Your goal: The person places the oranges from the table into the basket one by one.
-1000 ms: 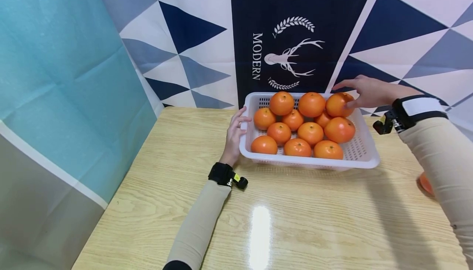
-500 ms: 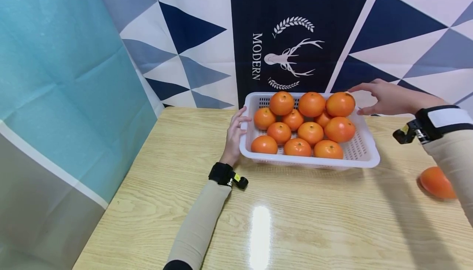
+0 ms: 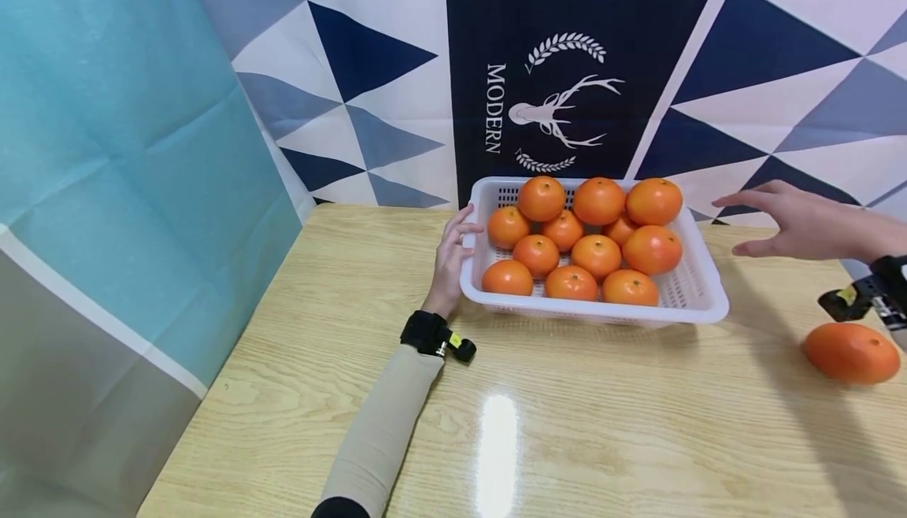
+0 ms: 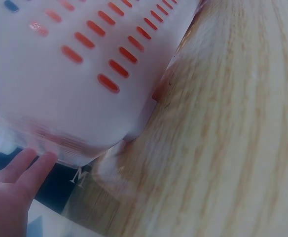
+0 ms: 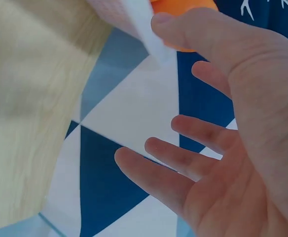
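Note:
A white plastic basket point(image 3: 689, 315) with slotted walls holds several oranges point(image 3: 596, 257) on the wooden table. My left hand point(image 3: 445, 270) rests on its left end, with fingertips across the rim. Two fairly straight fingers point(image 4: 33, 173) touch the basket wall point(image 4: 85, 113) in the left wrist view. To the right of the basket, my right hand point(image 3: 808, 223) hangs apart from it, holding nothing, with thumb and fingers spread. The right wrist view shows that palm point(image 5: 223, 197) bare, with part of an orange point(image 5: 183, 6) behind the thumb.
A single orange point(image 3: 853, 353) lies on the table point(image 3: 602, 423) at the far right, below the right wrist. Behind the basket hangs a patterned cloth point(image 3: 383, 109) with a deer print. A blue curtain point(image 3: 156, 148) borders the table's left side.
My right hand has let go of the orange in the basket's back right corner and moved right, away from the basket. The loose orange at right is now fully uncovered. My left hand stays put.

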Available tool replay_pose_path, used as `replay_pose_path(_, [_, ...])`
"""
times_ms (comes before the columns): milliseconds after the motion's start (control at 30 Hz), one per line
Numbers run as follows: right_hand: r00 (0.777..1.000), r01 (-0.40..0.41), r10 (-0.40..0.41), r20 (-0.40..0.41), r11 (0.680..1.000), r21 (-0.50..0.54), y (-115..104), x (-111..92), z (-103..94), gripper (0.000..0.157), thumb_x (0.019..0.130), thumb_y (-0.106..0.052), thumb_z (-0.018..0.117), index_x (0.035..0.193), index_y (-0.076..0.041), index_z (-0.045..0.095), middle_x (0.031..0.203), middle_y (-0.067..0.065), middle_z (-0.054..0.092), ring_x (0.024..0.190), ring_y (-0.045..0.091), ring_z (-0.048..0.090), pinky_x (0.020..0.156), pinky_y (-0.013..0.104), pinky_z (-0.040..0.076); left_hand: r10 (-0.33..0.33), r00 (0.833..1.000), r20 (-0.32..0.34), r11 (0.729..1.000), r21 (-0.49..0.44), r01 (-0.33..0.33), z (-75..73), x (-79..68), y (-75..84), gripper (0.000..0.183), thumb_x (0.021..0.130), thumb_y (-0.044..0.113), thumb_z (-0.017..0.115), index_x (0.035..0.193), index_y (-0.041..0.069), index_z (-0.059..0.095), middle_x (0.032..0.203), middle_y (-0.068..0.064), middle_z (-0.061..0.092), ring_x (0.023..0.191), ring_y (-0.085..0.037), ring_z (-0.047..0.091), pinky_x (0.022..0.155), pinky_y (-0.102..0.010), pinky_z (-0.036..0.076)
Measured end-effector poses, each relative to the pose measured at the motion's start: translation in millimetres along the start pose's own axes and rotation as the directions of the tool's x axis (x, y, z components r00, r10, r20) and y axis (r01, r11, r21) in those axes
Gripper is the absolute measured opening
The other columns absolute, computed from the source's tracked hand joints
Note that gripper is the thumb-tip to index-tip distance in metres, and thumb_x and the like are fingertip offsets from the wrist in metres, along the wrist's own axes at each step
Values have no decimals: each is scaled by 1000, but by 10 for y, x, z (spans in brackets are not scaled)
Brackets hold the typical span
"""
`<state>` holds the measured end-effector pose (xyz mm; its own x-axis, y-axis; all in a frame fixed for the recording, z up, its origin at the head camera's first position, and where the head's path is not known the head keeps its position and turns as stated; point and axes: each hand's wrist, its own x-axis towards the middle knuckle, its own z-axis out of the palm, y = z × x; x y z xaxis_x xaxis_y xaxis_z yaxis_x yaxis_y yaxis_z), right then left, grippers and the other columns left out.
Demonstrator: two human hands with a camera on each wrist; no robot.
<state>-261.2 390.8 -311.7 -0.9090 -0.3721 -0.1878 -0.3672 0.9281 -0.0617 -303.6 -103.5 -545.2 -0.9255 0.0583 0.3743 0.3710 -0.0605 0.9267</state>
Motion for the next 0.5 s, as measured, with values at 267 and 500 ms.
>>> replay_pose_path(267, [1000, 7, -8, -21, 998, -57, 6, -288, 125, 81, 86, -29, 97, 148, 8, 61, 141, 51, 56, 117, 61, 63, 84, 71, 63, 4, 1000, 6, 1000, 2, -4, -3, -21, -4, 42, 95, 13, 48, 128, 16, 75, 179, 16, 44, 173, -16, 31, 141, -63, 26])
replay_pose_path(500, [999, 16, -20, -39, 996, -90, 59, -551, 282, 83, 78, -32, 102, 142, 7, 66, 137, 46, 62, 115, 56, 62, 87, 70, 63, -12, 1000, 5, 1000, -11, 12, 17, -25, 7, 42, 94, 14, 49, 127, 16, 76, 176, 22, 46, 170, -7, 34, 142, -57, 27])
